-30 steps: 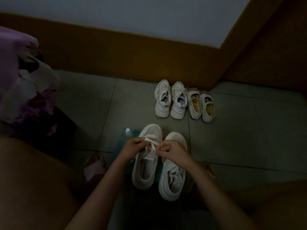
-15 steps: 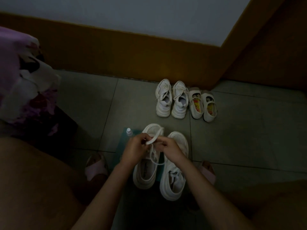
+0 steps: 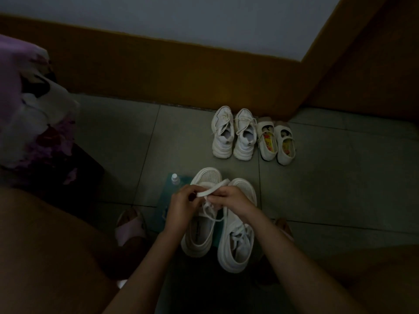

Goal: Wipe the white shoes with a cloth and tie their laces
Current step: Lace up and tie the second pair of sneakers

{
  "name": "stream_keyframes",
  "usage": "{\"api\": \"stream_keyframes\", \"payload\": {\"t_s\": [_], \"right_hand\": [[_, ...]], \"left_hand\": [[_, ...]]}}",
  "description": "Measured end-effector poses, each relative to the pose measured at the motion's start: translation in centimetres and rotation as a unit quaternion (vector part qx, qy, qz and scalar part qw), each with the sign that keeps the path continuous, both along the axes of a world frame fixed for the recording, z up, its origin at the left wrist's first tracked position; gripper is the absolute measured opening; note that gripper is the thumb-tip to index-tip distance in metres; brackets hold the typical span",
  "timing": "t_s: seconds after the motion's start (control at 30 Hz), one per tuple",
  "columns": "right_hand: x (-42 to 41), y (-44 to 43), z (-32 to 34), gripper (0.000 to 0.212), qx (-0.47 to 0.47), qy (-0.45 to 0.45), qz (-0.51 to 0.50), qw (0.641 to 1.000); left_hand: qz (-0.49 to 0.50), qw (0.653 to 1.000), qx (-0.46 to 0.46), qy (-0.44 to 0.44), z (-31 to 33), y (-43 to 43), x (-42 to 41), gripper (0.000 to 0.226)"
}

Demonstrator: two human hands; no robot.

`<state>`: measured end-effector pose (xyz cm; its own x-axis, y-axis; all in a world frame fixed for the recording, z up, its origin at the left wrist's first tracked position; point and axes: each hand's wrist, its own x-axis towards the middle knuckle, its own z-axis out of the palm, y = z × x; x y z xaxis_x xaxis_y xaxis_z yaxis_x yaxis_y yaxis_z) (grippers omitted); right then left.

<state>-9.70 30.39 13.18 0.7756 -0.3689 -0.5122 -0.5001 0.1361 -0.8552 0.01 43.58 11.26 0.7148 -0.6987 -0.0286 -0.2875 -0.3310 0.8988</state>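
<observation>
Pinching a flat white lace (image 3: 212, 189), the left hand (image 3: 183, 201) and right hand (image 3: 235, 200) meet, fingers curled, above the left-side shoe (image 3: 197, 234) of the near white pair; the lace arches between them as a loop, with thinner strands trailing down to the tongue. The right-side shoe (image 3: 237, 248) lies touching its mate. Both rest on a teal cloth (image 3: 164, 200), a small bottle (image 3: 175, 178) at its far left corner. Farther off, by the wall, stand white sneakers (image 3: 231, 137) and, just right, strap shoes (image 3: 277, 142).
</observation>
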Motion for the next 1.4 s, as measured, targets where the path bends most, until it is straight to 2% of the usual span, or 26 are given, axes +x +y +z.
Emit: {"api": "stream_keyframes", "payload": {"t_s": [0.1,0.23,0.37,0.47,0.63,0.8,0.9,1.07,1.2,1.27,1.33,1.4], "right_hand": [[0.2,-0.5,0.5,0.02,-0.037,0.017,0.036,0.998],[0.5,-1.1,1.0,0.008,-0.097,0.032,0.108,0.989],[0.0,-2.2,1.7,0.023,-0.113,0.058,0.147,0.981],[-1.0,-3.3,1.2,0.029,-0.191,0.072,0.162,0.965],[-2.4,-4.6,0.3,0.032,-0.235,0.082,0.049,0.967],[-3.7,-5.4,-0.1,0.027,-0.344,0.156,-0.032,0.925],[-3.6,-4.5,0.2,0.012,-0.333,0.116,0.04,0.935],[-1.7,-1.4,0.2,0.027,-0.25,0.047,0.082,0.964],[-1.5,-0.3,0.0,0.028,-0.203,0.035,0.053,0.977],[-1.7,-0.1,-0.1,0.024,-0.23,0.031,0.052,0.971],[-1.7,0.0,-0.3,0.019,-0.29,0.031,-0.017,0.956],[-1.9,0.1,-0.4,0.016,-0.269,0.006,-0.113,0.957]], "left_hand": [[-0.006,0.999,0.018,0.032,0.1,0.0,0.2,0.012],[-0.03,0.998,-0.001,0.061,0.8,-0.3,0.1,0.006],[-0.028,0.995,-0.001,0.091,0.4,-0.4,0.1,0.006],[-0.027,0.992,0.0,0.123,0.3,-0.5,0.1,0.008],[0.021,0.988,0.003,0.15,0.1,-0.4,0.3,0.005],[0.038,0.98,-0.025,0.195,0.5,-0.4,0.2,0.004],[0.035,0.974,-0.039,0.22,0.7,-0.3,0.1,0.005],[0.023,0.969,-0.035,0.243,1.2,-0.5,-0.1,0.013],[0.046,0.963,-0.03,0.263,0.8,-0.3,0.3,0.018],[0.05,0.959,-0.02,0.279,0.5,-0.2,0.5,0.018],[0.047,0.958,-0.019,0.284,0.3,-0.3,0.4,0.017],[0.054,0.958,-0.026,0.281,0.1,-0.4,0.4,0.017]]}}
